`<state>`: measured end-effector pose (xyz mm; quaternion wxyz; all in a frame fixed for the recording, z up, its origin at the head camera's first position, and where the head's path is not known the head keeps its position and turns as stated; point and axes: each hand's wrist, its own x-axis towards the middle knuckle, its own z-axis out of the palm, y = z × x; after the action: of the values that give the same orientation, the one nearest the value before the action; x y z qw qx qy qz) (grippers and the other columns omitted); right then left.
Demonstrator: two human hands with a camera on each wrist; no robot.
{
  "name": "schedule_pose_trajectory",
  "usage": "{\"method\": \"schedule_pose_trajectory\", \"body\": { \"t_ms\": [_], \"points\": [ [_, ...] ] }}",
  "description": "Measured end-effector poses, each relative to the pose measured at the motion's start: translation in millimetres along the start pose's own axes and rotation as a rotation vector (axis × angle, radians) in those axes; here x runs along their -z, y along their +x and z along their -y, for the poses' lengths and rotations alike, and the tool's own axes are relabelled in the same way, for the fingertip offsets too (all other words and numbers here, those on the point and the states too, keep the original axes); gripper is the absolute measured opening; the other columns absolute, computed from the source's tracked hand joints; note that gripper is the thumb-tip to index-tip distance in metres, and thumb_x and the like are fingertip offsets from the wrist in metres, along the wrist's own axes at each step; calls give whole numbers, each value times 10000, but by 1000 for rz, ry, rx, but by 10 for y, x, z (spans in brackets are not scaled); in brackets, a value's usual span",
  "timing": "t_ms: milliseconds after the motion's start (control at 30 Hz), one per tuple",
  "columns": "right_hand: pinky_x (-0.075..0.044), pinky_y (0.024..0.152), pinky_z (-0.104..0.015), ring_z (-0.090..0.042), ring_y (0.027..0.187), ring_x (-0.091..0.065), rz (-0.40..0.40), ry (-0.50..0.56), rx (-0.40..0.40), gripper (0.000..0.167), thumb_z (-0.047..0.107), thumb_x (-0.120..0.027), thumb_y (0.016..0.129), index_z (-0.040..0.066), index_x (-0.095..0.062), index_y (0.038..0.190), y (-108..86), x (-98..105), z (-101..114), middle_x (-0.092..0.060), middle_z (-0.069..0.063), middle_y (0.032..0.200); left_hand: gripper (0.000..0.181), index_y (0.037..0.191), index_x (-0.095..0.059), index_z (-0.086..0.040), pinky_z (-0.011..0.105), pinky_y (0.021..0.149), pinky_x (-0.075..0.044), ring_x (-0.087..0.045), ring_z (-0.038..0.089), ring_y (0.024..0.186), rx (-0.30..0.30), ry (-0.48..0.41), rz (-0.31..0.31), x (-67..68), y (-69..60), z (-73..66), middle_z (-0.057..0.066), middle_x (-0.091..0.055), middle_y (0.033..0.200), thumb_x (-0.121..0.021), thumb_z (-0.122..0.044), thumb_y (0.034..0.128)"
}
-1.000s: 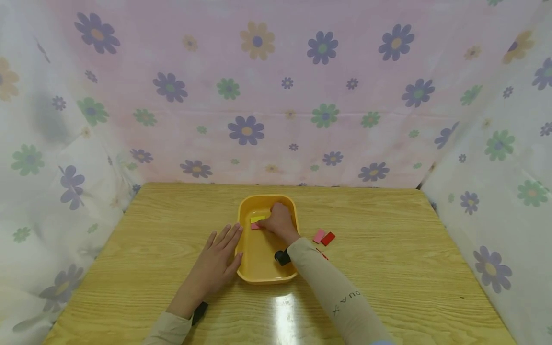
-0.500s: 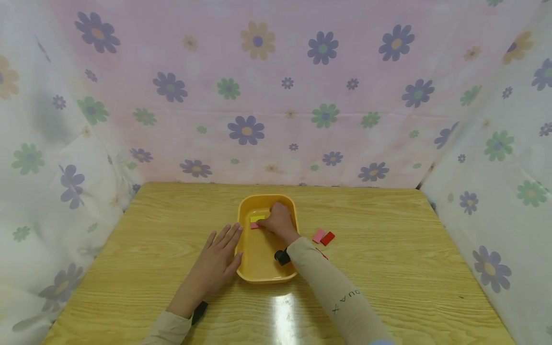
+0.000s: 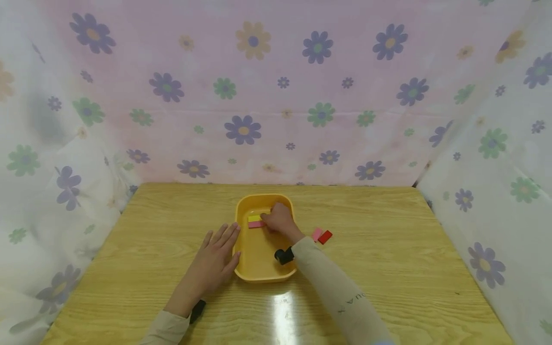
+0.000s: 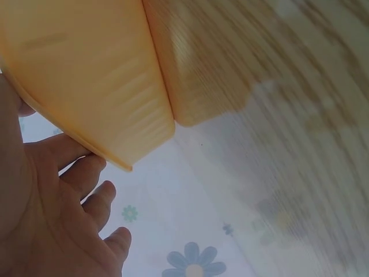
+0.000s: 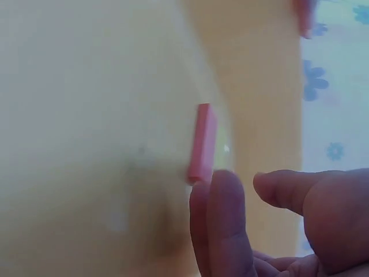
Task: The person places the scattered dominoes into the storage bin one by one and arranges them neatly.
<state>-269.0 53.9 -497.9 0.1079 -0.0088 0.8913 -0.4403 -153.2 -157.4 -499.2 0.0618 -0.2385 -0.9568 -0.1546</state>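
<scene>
The right hand (image 3: 280,220) was inside the yellow tray (image 3: 258,261), in its far part, with its fingertips at the right end of a pink block (image 3: 256,224). It had no grip: in the right wrist view, thumb and fingers stood apart with a gap between them (whether the fingertips touched the block, I could not tell). That block lay on the tray floor, towards the far left, its long side running left to right, and a yellow block (image 3: 254,218) lay along its far side. The left hand (image 3: 211,262) rested extended fingers against the tray's left rim, touching it without clasping. On the wooden table (image 3: 388,268), right of the tray, a second pink block (image 3: 316,234) lay just beside a red block (image 3: 325,237), near the right sleeve (image 3: 332,278).
</scene>
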Motion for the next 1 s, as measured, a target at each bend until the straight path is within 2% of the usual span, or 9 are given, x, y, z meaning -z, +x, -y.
{"method": "schedule_pose_trajectory", "body": {
  "t_ms": [133, 200, 267, 400, 500, 633, 733, 900, 1000],
  "points": [
    [-605, 588, -310, -307, 625, -703, 63, 191, -44, 261, 206, -643, 1002, -41, -586, 941, -110, 96, 84, -707, -203, 766, 627, 1563, -390, -45, 628, 1218, -208, -301, 355, 1521, -1, 2, -1, 5, -9, 2, 94, -347, 1641, -582, -316, 1030],
    [-633, 675, -361, -348, 763, -732, 79, 252, -51, 328, 226, -626, 1016, -62, -587, 1167, -162, 158, 134, -725, -245, 930, 624, 1560, -395, -42, 629, 1217, -207, -300, 357, 1521, -3, 1, -2, 3, -10, 7, 96, -347, 1641, -582, -314, 1030],
    [-637, 720, -389, -385, 856, -730, 82, 286, -40, 383, 245, -613, 1026, -52, -592, 1267, -210, 228, 181, -719, -256, 1013, 621, 1559, -397, -40, 628, 1218, -204, -299, 356, 1521, -4, -1, -2, -2, -9, 13, 97, -348, 1640, -582, -311, 1031],
    [-633, 753, -437, -440, 910, -707, 48, 323, 52, 310, 243, -595, 1039, -24, -670, 1178, -293, 372, 216, -719, -248, 1012, 622, 1561, -392, -39, 627, 1220, -195, -288, 354, 1526, -7, -15, 3, -15, -9, 21, 96, -341, 1644, -580, -306, 1032],
    [-627, 762, -476, -400, 828, -708, 6, 374, 149, 272, 218, -575, 1053, -12, -701, 1128, -356, 477, 196, -719, -197, 936, 624, 1565, -382, -39, 630, 1220, -191, -280, 355, 1529, -10, -22, 2, -17, -14, 21, 96, -332, 1647, -575, -304, 1034],
    [-630, 707, -427, -203, 701, -682, -67, 437, 246, 277, 222, -551, 1066, 10, -721, 1119, -413, 600, 133, -704, -136, 876, 623, 1570, -370, -42, 632, 1218, -193, -278, 356, 1529, -13, -21, -9, -14, -22, 31, 93, -325, 1649, -564, -300, 1038],
    [-618, 650, -347, -222, 701, -676, -119, 460, 289, 299, 232, -528, 1076, 5, -719, 1118, -455, 671, 40, -704, -186, 898, 621, 1573, -366, -46, 629, 1218, -195, -276, 353, 1531, -12, -21, -14, -15, -30, 38, 91, -323, 1651, -560, -300, 1040],
    [-597, 622, -274, -431, 782, -660, -179, 495, 281, 307, 197, -510, 1083, -36, -709, 1090, -547, 737, -203, -689, -227, 891, 617, 1567, -379, -46, 640, 1210, -204, -290, 362, 1523, -10, -26, -18, -17, -55, 45, 96, -337, 1644, -571, -288, 1033],
    [-593, 635, -258, -451, 800, -654, -196, 480, 242, 335, 221, -505, 1086, -51, -702, 1085, -584, 752, -374, -685, -204, 876, 615, 1566, -381, -45, 648, 1206, -206, -294, 369, 1520, -12, -29, -21, -14, -64, 45, 96, -344, 1640, -574, -280, 1031]
  ]
}}
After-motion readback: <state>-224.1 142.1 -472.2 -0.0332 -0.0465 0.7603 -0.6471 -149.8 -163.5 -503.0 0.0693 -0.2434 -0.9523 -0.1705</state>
